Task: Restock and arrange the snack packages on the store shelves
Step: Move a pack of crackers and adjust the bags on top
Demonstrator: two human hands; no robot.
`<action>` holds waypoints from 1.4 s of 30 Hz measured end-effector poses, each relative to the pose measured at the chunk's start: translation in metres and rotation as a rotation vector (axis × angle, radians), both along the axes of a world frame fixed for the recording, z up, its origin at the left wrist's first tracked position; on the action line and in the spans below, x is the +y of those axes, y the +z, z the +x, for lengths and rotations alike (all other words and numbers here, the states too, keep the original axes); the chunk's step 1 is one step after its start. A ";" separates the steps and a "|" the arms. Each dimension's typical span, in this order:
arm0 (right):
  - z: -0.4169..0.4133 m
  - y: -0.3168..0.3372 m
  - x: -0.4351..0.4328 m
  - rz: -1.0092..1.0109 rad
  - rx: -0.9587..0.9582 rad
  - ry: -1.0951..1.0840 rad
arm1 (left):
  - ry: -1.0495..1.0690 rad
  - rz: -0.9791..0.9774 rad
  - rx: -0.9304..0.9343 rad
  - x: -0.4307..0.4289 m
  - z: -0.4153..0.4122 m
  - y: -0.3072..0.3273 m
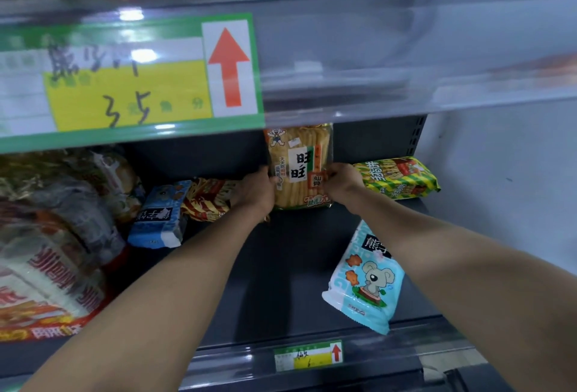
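Two bare forearms reach deep into the dark shelf (281,266). Both hands are closed on the orange rice cracker pack (299,166), the left hand (256,187) at its left edge and the right hand (342,180) at its right. The pack stands upright at the back of the shelf. Beside it on the right lies a yellow-green striped pack (398,177), and a light blue koala pack (365,279) lies nearer the front edge. To the left lie a red-yellow striped pack (209,201) and a blue pack (159,220).
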State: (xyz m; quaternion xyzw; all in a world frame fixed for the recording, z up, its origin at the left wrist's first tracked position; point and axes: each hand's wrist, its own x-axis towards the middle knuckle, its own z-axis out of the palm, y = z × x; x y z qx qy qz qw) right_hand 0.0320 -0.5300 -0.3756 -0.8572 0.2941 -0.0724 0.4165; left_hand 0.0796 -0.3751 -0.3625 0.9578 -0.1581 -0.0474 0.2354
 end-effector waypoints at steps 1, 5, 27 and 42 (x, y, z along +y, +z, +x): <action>0.002 -0.001 0.001 0.003 -0.002 0.007 | 0.019 0.008 0.000 0.001 0.001 0.000; 0.009 0.000 0.003 0.025 0.028 0.013 | 0.152 -0.092 0.098 0.001 0.004 -0.002; -0.106 0.068 0.073 -0.152 -0.065 0.208 | -0.082 -0.416 0.218 0.038 -0.100 0.065; -0.272 0.218 0.200 -0.072 -0.469 0.151 | -0.477 -0.377 -0.049 0.177 -0.253 0.223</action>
